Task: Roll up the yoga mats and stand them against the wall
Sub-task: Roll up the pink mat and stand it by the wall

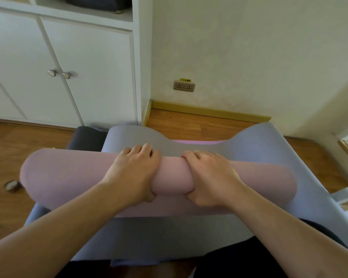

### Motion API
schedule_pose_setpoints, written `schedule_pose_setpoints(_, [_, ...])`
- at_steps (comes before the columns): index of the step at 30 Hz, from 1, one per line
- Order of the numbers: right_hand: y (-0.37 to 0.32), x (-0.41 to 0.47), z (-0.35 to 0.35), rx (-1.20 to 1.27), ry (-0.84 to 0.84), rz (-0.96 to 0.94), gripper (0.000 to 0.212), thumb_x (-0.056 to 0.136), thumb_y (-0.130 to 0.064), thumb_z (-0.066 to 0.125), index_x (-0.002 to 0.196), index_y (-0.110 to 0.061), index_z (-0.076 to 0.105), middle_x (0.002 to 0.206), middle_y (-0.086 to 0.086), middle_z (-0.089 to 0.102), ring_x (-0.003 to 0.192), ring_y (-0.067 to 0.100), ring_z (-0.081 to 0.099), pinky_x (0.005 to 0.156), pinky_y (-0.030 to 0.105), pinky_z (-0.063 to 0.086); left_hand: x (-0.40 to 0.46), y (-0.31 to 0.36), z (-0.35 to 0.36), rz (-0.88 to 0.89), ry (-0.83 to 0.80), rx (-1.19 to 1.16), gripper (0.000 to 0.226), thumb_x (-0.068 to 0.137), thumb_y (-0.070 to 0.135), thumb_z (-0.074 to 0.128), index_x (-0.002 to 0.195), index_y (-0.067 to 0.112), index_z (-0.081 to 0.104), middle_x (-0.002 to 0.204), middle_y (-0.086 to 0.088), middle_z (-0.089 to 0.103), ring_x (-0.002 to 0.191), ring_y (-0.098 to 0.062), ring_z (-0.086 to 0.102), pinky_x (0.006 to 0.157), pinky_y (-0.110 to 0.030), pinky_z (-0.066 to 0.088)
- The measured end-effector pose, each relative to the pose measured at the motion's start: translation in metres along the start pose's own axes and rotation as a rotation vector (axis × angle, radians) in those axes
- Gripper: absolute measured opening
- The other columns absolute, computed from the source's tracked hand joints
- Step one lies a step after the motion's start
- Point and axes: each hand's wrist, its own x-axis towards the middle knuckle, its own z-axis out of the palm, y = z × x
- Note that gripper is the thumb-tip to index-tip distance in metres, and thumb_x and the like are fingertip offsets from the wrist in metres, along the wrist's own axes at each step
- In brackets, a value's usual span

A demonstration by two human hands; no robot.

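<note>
From the head view, a pink rolled mat point(68, 177) lay crosswise at the centre of the frame, resting on the still-flat grey-lilac part of the mat point(189, 233) that spread toward six o'clock and rose in two humps toward twelve. The left hand point(132, 173) lay over the roll, fingers curled across its far side and thumb tucked under the near side, gripping it; the right hand point(211, 177) gripped the same roll just beside it in the same way, the two hands nearly touching. The fingertips of both were partly hidden behind the curve of the roll. At ten o'clock a dark rolled mat point(84, 137) showed only one end, the rest covered by the grey sheet. A roll of tape point(12, 185) sat on the wooden floor point(189, 123) at nine o'clock, blurred. A white cabinet point(68, 67) filled eleven o'clock, its upper shelf cut off by the frame; a wall socket point(184, 86) sat at twelve o'clock, its yellow label too small to read. Dark clothing at six o'clock was cut off.
</note>
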Motion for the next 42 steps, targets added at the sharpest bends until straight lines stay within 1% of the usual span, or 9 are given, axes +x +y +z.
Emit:
schedule_pose_setpoints(6, [-0.012,-0.01,0.01,-0.135,0.027,-0.059,0.115,0.062,-0.067,0.079,0.154,-0.02,0.03,0.139,0.005,0.054,0.123,0.032,0.055,0.11,0.048,0.041,-0.004,-0.013,-0.011,-0.072,-0.136,-0.215,0.074,0.056,0.069,0.076,0.119,0.038,0.053,0.11,0.014,0.059,0.095,-0.013,0.06,0.081,-0.036,0.055])
schedule_pose_setpoints(10, [-0.014,-0.01,0.011,-0.08,0.011,-0.064,0.085,0.067,-0.061,0.075,0.137,-0.025,0.043,0.123,0.0,0.06,0.11,0.028,0.061,0.096,0.043,0.048,-0.012,-0.011,-0.011,-0.069,-0.214,-0.29,0.08,0.053,0.075,0.073,0.123,0.043,0.049,0.111,0.016,0.062,0.095,-0.009,0.061,0.082,-0.037,0.056])
schedule_pose_setpoints(13, [-0.012,-0.01,0.005,-0.024,-0.007,-0.038,0.07,0.068,-0.059,0.069,0.127,-0.028,0.048,0.117,-0.002,0.063,0.104,0.027,0.063,0.089,0.043,0.051,-0.016,-0.004,-0.001,-0.007,-0.101,-0.115,0.091,0.054,0.078,0.071,0.132,0.038,0.046,0.122,0.014,0.056,0.106,-0.014,0.059,0.096,-0.037,0.05])
schedule_pose_setpoints(18, [-0.007,-0.01,0.005,-0.006,0.029,-0.032,0.096,0.067,-0.06,0.073,0.149,-0.023,0.039,0.136,0.002,0.058,0.121,0.029,0.058,0.104,0.043,0.048,-0.011,0.004,0.007,-0.013,0.03,-0.019,0.076,0.065,0.064,0.073,0.13,0.03,0.051,0.121,0.007,0.06,0.105,-0.02,0.061,0.095,-0.038,0.05])
schedule_pose_setpoints(22, [-0.011,-0.008,0.006,-0.109,0.014,-0.061,0.122,0.059,-0.06,0.085,0.157,-0.017,0.026,0.145,0.007,0.048,0.128,0.032,0.051,0.112,0.045,0.042,-0.011,-0.009,-0.004,-0.046,-0.026,-0.142,0.076,0.062,0.07,0.07,0.127,0.036,0.05,0.115,0.013,0.062,0.101,-0.015,0.062,0.089,-0.036,0.052])
schedule_pose_setpoints(29, [-0.009,-0.003,0.001,-0.038,0.024,-0.041,0.078,0.065,-0.054,0.074,0.132,-0.026,0.046,0.121,0.0,0.064,0.109,0.029,0.063,0.092,0.045,0.051,-0.01,-0.006,-0.002,-0.004,-0.032,-0.088,0.093,0.056,0.074,0.07,0.136,0.034,0.045,0.125,0.009,0.055,0.112,-0.017,0.056,0.102,-0.038,0.047])
schedule_pose_setpoints(33, [-0.004,-0.002,0.003,0.039,0.026,-0.004,0.083,0.064,-0.059,0.075,0.135,-0.029,0.045,0.125,-0.001,0.064,0.113,0.027,0.063,0.094,0.042,0.051,-0.003,0.006,0.006,-0.003,0.027,0.028,0.089,0.061,0.065,0.078,0.135,0.027,0.047,0.126,0.003,0.055,0.112,-0.023,0.057,0.1,-0.04,0.047])
schedule_pose_setpoints(39, [-0.011,-0.007,0.006,-0.063,0.014,-0.065,0.12,0.063,-0.06,0.083,0.158,-0.02,0.022,0.143,0.005,0.048,0.129,0.031,0.05,0.112,0.046,0.042,-0.002,-0.008,-0.003,-0.011,-0.005,-0.084,0.076,0.06,0.067,0.068,0.124,0.032,0.051,0.113,0.01,0.063,0.101,-0.02,0.063,0.091,-0.036,0.049])
schedule_pose_setpoints(42, [-0.012,-0.004,0.007,-0.064,0.009,-0.06,0.106,0.065,-0.06,0.083,0.149,-0.023,0.03,0.134,0.003,0.053,0.12,0.03,0.055,0.102,0.043,0.046,-0.006,-0.006,-0.007,-0.014,-0.038,-0.129,0.077,0.058,0.07,0.068,0.124,0.034,0.05,0.112,0.012,0.062,0.1,-0.018,0.062,0.092,-0.035,0.048])
